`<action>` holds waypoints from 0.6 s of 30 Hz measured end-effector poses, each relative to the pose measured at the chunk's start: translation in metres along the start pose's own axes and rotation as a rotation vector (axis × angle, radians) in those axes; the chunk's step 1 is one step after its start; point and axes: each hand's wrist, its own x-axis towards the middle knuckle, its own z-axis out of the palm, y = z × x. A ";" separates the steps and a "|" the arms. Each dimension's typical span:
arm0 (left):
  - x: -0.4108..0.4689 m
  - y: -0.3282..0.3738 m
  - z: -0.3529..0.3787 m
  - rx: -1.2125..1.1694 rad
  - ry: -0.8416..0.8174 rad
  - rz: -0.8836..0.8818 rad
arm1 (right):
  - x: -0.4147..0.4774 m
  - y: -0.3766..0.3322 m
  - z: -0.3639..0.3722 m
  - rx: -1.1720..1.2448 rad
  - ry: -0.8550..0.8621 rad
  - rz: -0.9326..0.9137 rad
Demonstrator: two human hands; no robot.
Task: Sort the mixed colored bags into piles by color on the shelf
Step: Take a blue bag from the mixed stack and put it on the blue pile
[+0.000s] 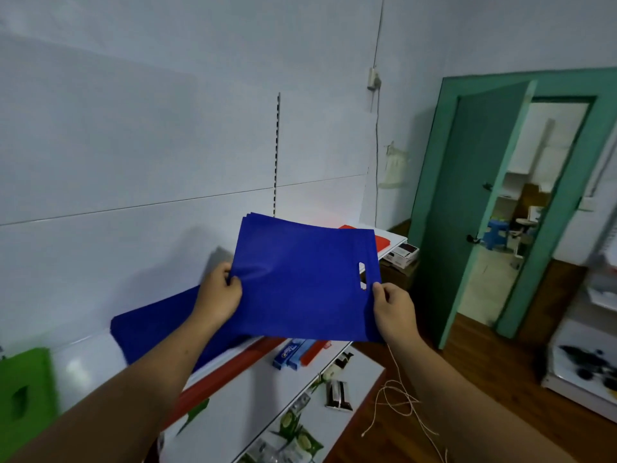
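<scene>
Left hand (220, 289), right hand (392, 305), each grip pinching blue bags (300, 279), blue pile (150, 329) below

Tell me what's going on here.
A person is sorting bags by color. Both hands hold a stack of blue bags above the shelf, the left hand pinching its left edge, the right hand its lower right corner. A blue pile lies on the shelf below; green bags sit far left, red bags far right.

Red bag (382, 243) mostly behind blue bags (300, 282); green bag (25, 389) blurry.
</scene>
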 end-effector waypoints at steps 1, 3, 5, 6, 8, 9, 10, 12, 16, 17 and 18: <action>0.011 -0.005 0.002 -0.008 0.008 -0.011 | 0.012 -0.001 0.008 -0.006 -0.010 0.002; 0.033 -0.017 0.002 -0.019 0.024 -0.033 | 0.035 -0.005 0.025 -0.025 -0.046 -0.012; 0.051 -0.030 -0.003 -0.022 0.045 -0.055 | 0.057 -0.013 0.043 -0.059 -0.092 -0.043; 0.057 -0.036 -0.007 -0.026 0.052 -0.065 | 0.068 -0.017 0.054 -0.071 -0.111 -0.068; 0.067 -0.048 -0.021 -0.041 0.072 -0.075 | 0.086 -0.025 0.080 -0.082 -0.148 -0.135; 0.070 -0.055 -0.029 -0.044 0.094 -0.078 | 0.093 -0.030 0.094 -0.086 -0.173 -0.162; 0.073 -0.062 -0.038 -0.042 0.123 -0.080 | 0.099 -0.033 0.108 -0.084 -0.202 -0.187; 0.076 -0.079 -0.055 -0.020 0.186 -0.087 | 0.108 -0.039 0.140 -0.075 -0.256 -0.234; 0.063 -0.114 -0.088 0.145 0.272 -0.193 | 0.122 -0.041 0.206 -0.056 -0.405 -0.239; 0.056 -0.123 -0.096 0.166 0.295 -0.225 | 0.123 -0.041 0.221 -0.065 -0.455 -0.237; 0.050 -0.130 -0.102 0.184 0.318 -0.250 | 0.124 -0.039 0.237 -0.067 -0.505 -0.246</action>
